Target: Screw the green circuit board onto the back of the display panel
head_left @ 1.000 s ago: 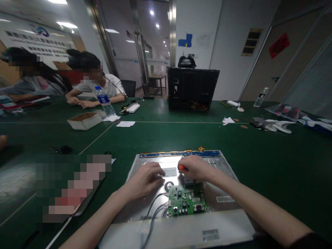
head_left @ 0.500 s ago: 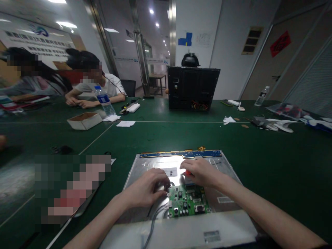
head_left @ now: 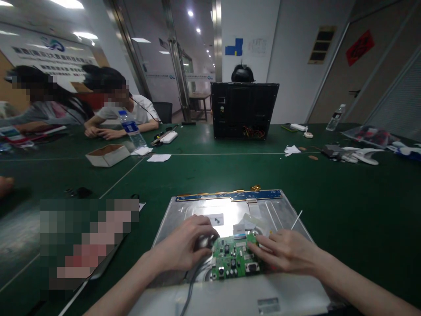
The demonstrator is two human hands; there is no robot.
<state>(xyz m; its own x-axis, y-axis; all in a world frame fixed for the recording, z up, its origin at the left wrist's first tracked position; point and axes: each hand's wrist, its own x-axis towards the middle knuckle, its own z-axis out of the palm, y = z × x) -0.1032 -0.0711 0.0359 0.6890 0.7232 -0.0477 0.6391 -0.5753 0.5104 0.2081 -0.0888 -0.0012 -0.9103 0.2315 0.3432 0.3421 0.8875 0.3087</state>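
Note:
A green circuit board (head_left: 233, 258) rests on the silver back of a flat display panel (head_left: 184, 206). My left hand (head_left: 184, 241) curls at the board's left edge, thumb and fingertips against it; the exact contact is partly hidden. A grey cable (head_left: 190, 289) runs down from beside that edge. At the board's right side, my right hand (head_left: 287, 252) touches it with its fingertips. Held in the same hand is a screwdriver (head_left: 297, 219), its thin shaft pointing up and away, its red handle mostly covered. A flat ribbon cable (head_left: 239, 230) lies at the board's top edge.
A blue strip board (head_left: 230, 195) edges the panel's far side. Beyond, on the green table (head_left: 197, 173), are an open box (head_left: 108, 156), a water bottle (head_left: 132, 129), paper scraps (head_left: 159, 158) and a black monitor (head_left: 245, 109). Other people (head_left: 121, 103) sit at the left.
My right hand has moved from above the board to its right side, turning the screwdriver so its shaft points away. The board sits slightly farther left. My left hand has barely moved.

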